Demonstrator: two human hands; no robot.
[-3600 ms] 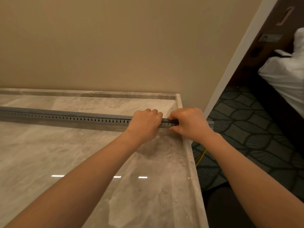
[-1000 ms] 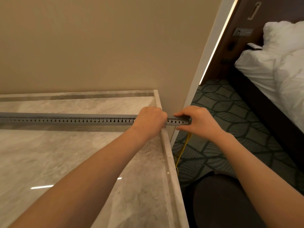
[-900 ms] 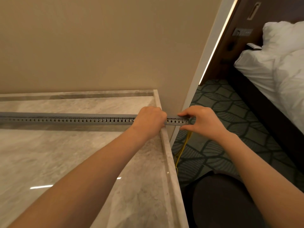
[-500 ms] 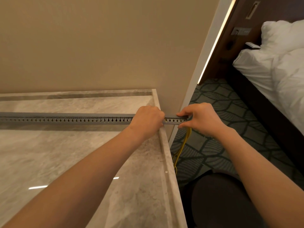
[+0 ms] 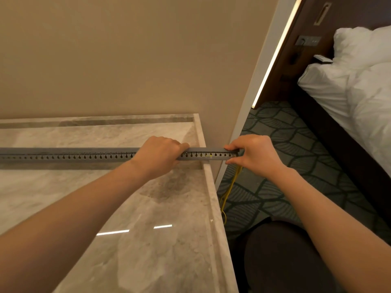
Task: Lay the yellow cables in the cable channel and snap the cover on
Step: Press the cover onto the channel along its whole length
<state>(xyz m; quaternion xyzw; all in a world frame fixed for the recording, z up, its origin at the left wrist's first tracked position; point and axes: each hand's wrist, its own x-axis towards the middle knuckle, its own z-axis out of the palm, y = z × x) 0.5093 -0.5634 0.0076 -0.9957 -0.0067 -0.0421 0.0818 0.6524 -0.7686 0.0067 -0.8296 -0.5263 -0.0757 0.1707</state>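
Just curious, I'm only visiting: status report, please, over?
Left hand grips cable channel on marble counter. Right hand pinches its overhanging end. Yellow cables dangle below it. Nothing blocking.

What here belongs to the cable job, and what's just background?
Job: cable channel; yellow cables hanging below its right end; left hand and right hand, both holding it.
Lying about: marble counter, bed, carpet, socket panel.

My grey slotted channel (image 5: 74, 155) lies level, running left to right, with its cover (image 5: 84, 149) flat along the top. The yellow cables (image 5: 229, 187) hang from its right end, and yellow shows through one slot.
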